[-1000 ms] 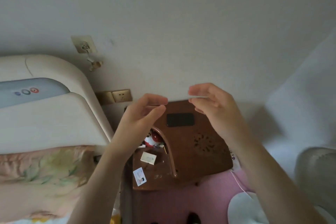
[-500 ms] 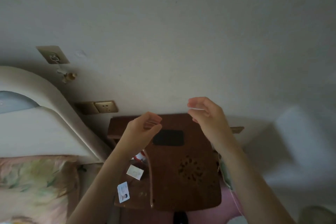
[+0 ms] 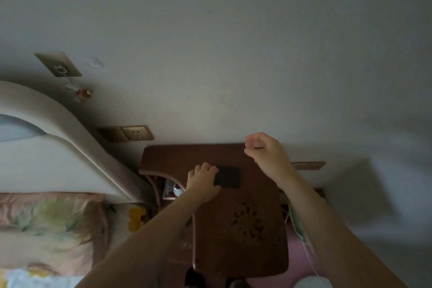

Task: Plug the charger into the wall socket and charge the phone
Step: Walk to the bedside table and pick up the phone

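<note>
Left hand (image 3: 203, 180) grasps phone (image 3: 228, 176) to steady it; right hand (image 3: 265, 151), above, pinches something unclear, probably the cable end.

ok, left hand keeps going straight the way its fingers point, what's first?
The black phone: the left hand already has its fingers at the phone's left edge on the wooden table. Actual contact is unclear.

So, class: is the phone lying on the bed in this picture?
No: the phone lies on the brown wooden table by the wall, with the left hand touching its edge.
</note>
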